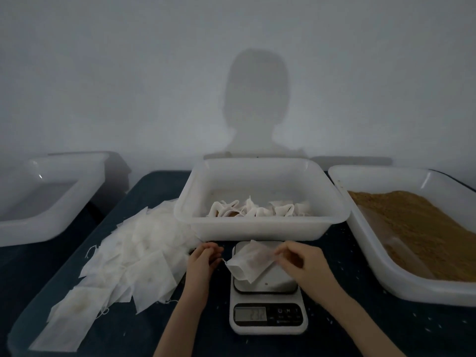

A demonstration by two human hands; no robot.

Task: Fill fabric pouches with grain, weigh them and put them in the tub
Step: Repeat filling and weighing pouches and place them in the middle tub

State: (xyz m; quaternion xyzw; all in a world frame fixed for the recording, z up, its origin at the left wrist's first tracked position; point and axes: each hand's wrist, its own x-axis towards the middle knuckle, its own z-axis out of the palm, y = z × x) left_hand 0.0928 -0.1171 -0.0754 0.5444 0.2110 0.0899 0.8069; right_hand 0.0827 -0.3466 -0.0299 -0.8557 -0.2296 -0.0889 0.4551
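Observation:
A flat white fabric pouch hangs just above the platform of a small white kitchen scale. My right hand pinches the pouch's right edge. My left hand pinches the pouch's drawstring at its left corner. Straight behind the scale stands a white tub with several filled, tied pouches in it. To the right, a white tray holds a heap of brown grain. A spread pile of unfilled pouches lies on the left of the dark table.
A second white tub with nothing visible inside sits at the far left, off the table's corner. Loose grains dot the dark tabletop around the scale. A pale wall closes the back.

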